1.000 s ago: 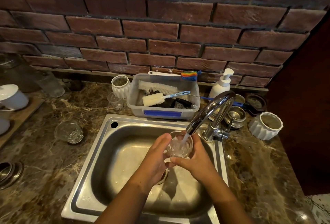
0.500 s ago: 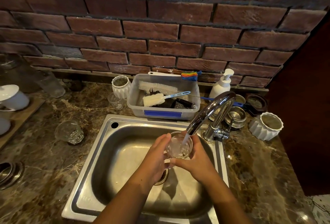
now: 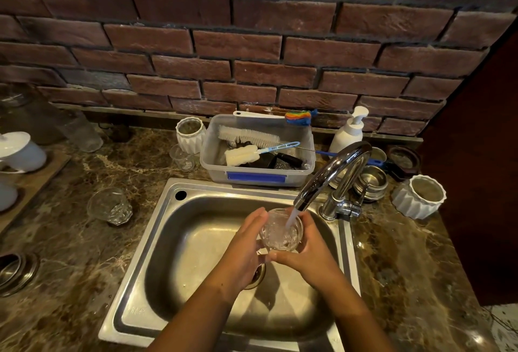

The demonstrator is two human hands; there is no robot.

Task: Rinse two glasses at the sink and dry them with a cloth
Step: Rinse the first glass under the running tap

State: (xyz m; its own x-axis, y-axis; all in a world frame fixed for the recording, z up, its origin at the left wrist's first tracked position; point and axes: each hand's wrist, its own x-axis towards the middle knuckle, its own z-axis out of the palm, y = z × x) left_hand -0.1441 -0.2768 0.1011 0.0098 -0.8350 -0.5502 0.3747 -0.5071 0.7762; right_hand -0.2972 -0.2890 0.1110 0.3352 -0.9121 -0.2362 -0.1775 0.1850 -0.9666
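Over the sink [image 3: 157, 239], left hand [image 3: 244, 250] and right hand [image 3: 311, 253] curled round a glass [image 3: 280, 235], catching water from the faucet [image 3: 333, 172]. Farther left on the counter [image 3: 70, 239], a second glass [image 3: 110, 205]. Behind, a tub [image 3: 258, 176] of brushes.

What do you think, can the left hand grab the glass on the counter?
Probably yes: the counter glass stands left of the sink with nothing between. But the left hand holds the glass being rinsed, so it must let go first.
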